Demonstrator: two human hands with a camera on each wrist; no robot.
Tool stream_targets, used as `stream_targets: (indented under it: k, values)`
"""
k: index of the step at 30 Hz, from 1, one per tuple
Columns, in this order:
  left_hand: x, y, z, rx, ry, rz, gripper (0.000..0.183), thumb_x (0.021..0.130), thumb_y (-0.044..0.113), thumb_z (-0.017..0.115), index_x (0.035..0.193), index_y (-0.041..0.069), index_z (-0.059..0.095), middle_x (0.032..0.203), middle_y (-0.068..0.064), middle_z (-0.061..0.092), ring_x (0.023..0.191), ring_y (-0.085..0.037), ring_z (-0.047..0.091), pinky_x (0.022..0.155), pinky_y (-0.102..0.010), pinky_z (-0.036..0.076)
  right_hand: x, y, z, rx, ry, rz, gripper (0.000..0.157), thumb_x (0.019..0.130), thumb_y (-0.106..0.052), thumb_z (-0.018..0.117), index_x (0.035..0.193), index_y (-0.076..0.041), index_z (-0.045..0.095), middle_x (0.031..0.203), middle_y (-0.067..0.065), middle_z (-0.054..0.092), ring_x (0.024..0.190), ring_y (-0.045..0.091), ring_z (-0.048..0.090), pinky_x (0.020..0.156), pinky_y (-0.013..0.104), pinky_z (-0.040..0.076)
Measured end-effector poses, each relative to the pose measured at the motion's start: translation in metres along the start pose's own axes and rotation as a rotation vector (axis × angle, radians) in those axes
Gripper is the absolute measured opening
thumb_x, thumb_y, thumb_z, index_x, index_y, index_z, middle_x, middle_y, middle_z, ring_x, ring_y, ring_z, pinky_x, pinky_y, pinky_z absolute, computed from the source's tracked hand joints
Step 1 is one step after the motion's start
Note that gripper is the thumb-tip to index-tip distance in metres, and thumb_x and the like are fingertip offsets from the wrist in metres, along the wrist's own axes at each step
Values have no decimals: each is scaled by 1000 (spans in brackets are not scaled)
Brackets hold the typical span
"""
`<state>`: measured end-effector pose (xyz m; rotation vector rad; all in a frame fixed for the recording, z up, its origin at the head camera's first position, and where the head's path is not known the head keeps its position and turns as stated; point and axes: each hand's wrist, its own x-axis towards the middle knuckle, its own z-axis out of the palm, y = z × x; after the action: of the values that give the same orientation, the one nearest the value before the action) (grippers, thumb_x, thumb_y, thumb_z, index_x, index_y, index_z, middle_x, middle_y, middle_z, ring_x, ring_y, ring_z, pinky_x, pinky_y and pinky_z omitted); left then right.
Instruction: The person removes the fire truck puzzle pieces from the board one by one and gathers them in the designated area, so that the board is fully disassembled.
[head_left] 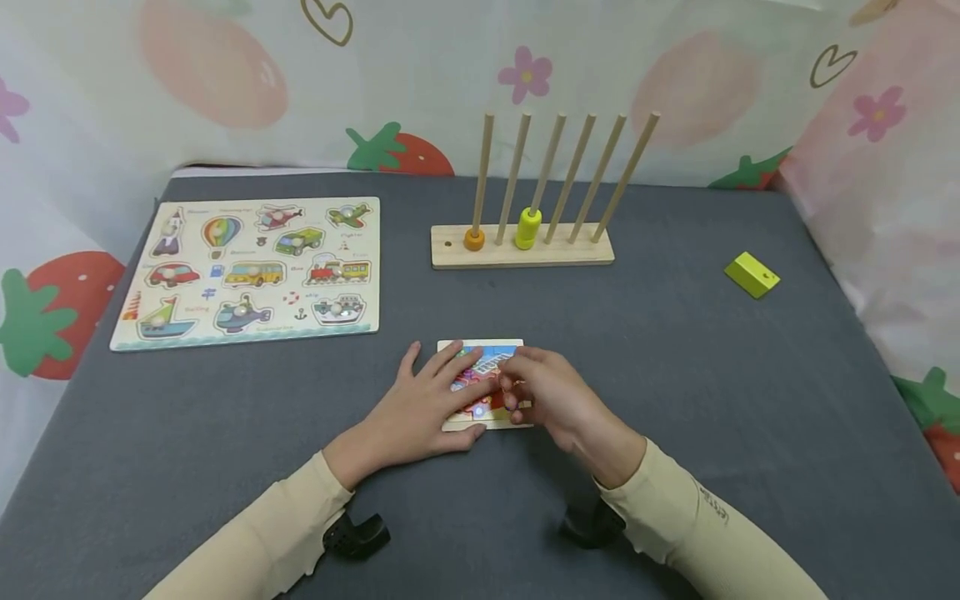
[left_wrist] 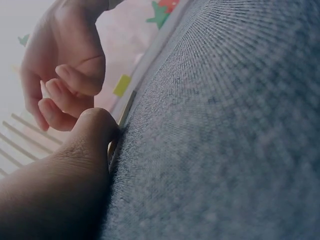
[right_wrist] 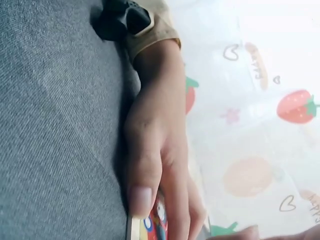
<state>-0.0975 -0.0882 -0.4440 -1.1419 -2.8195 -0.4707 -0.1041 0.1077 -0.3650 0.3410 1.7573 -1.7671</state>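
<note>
A small picture puzzle board (head_left: 498,424) in a pale wooden frame lies flat on the grey cloth, its colourful picture partly hidden by both hands. My left hand (head_left: 431,404) rests across its left half with fingers spread and straight, the thumb along the near edge. Over the right side of the board is my right hand (head_left: 558,408), its fingers loosely bent, fingertips above the picture. In the left wrist view, that right hand (left_wrist: 67,65) is raised above the board's edge, and nothing shows between its fingers.
A larger vehicle peg puzzle (head_left: 292,337) lies at the left. Behind the hands stands a wooden peg rack (head_left: 562,256) with upright rods, an orange bead (head_left: 474,240) and yellow-green beads (head_left: 527,229). A yellow block (head_left: 752,275) sits at the right. A printed curtain (head_left: 585,67) hangs behind.
</note>
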Motion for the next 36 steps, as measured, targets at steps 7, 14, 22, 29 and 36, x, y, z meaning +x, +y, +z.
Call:
stream_targets:
  k: [7,14,22,29,36]
  values:
    - [2,0,-1,-5,-14,2,58,92,56,48,146,36,39,154,-5,32,144,-29,23,107,-67,13,8,0,-11,114,64,-11,20,98,-13,44,80,-5,48,67,-1,45,56,12,40,54,26,38]
    - [1,-1,-2,-10,-13,-5,58,91,57,48,145,37,40,154,-5,32,144,-28,22,108,-66,12,17,5,-18,113,76,-24,22,101,-17,44,83,-4,49,68,-1,46,57,11,41,54,26,37]
    - [1,-1,0,10,-18,-3,58,91,58,46,145,38,40,154,-4,32,144,-27,21,108,-66,12,27,4,-27,-437,205,-188,28,97,-21,53,121,-6,54,86,8,55,68,19,53,59,30,45]
    - [0,-1,1,12,-15,6,57,91,58,47,144,38,41,154,-3,32,143,-28,22,108,-66,12,32,-2,-31,-762,181,-257,23,93,-25,61,110,-10,62,84,7,57,69,19,49,60,29,39]
    - [1,-1,1,14,22,-11,47,96,52,44,141,39,45,152,-2,36,143,-26,25,108,-65,16,36,-6,-29,-811,190,-291,16,93,-23,61,102,-9,61,83,6,58,69,19,50,59,29,39]
